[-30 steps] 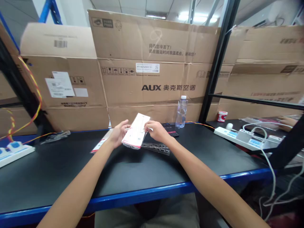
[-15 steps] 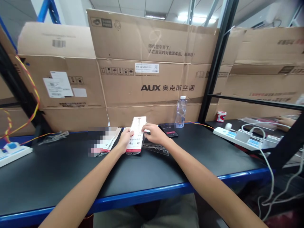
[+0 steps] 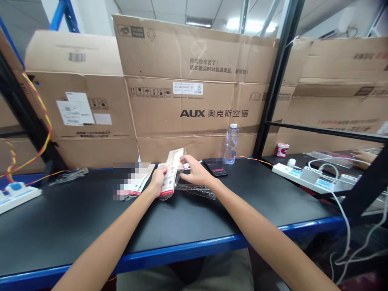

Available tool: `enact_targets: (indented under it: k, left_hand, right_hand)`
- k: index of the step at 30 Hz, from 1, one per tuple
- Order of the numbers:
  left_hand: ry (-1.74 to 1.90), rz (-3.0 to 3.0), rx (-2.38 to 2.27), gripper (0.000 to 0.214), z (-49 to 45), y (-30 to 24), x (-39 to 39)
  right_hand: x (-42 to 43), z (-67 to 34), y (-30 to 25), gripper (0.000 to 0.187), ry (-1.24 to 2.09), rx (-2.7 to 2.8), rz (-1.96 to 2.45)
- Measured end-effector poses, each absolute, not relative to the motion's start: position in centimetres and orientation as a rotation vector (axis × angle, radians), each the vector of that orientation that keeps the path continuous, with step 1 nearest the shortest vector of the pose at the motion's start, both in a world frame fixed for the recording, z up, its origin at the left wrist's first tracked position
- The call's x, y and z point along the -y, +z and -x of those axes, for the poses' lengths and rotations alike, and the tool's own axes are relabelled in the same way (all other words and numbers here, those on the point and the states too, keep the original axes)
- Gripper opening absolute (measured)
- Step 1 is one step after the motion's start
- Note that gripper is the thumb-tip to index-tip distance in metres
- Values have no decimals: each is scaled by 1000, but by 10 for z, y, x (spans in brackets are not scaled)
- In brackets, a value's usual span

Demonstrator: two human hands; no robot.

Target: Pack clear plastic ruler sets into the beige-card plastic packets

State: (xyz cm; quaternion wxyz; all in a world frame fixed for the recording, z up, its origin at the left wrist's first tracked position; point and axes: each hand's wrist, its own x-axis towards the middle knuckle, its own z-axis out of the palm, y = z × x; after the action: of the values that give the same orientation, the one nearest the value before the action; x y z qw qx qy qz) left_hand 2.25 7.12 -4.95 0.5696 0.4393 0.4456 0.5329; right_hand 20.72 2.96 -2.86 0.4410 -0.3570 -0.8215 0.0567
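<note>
White plastic pkt (image 3: 171, 174) is pinched, slightly tilted, in L hand (image 3: 157, 182), left of water btl (image 3: 231, 144). R hand (image 3: 195, 171) is held by it, fingers spread, contact can't be told. Firm pinch is best, avoids slips.

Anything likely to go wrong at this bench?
The packet looks gripped only by the left hand, so it could slip onto the perforated plastic strip below. The water bottle stands right beside the black phone; a knock might topple it onto the phone.
</note>
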Motion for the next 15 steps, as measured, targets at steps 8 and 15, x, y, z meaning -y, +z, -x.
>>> enact_targets:
  k: [8,15]
  left_hand:
    - [1165,-957,-1033,13,-20,-38,-61]
    - [1180,-1062,-1059,12,-18,-41,-65]
  right_hand:
    - [-29,-206,-25,37,158,1968,851]
    - [-26,-209,-27,42,191,2146,901]
